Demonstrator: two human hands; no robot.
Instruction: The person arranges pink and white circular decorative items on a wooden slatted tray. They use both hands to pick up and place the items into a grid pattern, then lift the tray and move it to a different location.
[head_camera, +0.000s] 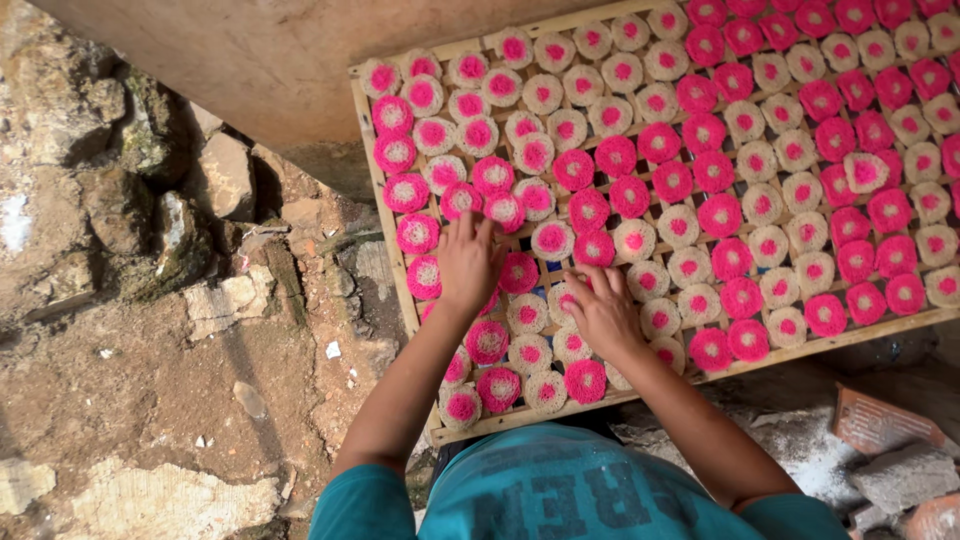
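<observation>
A large slatted wooden drying rack fills most of the view, resting over bare earth and broken stone, seen from above a person in a teal shirt. Round pink-and-cream lacy crackers cover nearly the whole rack in close rows, so the laying out looks almost complete; only a few small gaps show near the person, where the discs sit loosely and overlap. The left hand lies flat with fingers spread, palm down, on crackers near the rack's left side. The right hand rests beside it, fingers curled over one cracker; whether it pinches the cracker cannot be told.
</observation>
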